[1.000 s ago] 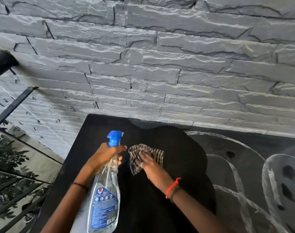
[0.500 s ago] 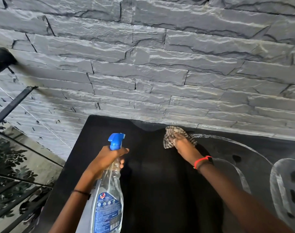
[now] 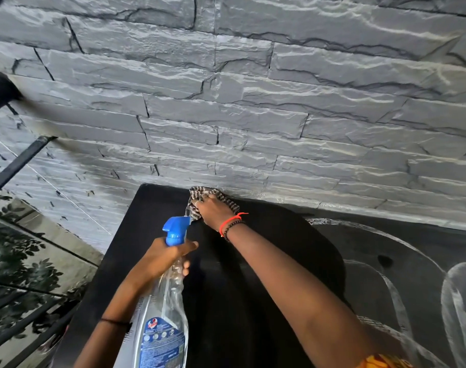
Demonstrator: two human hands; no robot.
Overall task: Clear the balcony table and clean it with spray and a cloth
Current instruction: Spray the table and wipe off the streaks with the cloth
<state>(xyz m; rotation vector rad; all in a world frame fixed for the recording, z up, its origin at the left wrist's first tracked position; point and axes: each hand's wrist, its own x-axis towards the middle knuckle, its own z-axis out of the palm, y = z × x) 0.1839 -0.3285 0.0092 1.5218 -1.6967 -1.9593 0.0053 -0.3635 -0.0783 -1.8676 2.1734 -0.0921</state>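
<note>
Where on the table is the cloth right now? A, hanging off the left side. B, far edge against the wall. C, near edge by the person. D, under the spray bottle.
B: the right hand holds the cloth at the table's far edge, right at the wall.

Single view, head-mounted, wide-angle. Faces forward and down across the black desk (image 3: 226, 314) to the grey stone wall (image 3: 253, 102) at its far edge. Close in: the desk fills the lower frame, the wall the upper. Railing bar (image 3: 16, 166) at the left edge. Straight lines bow.
</note>
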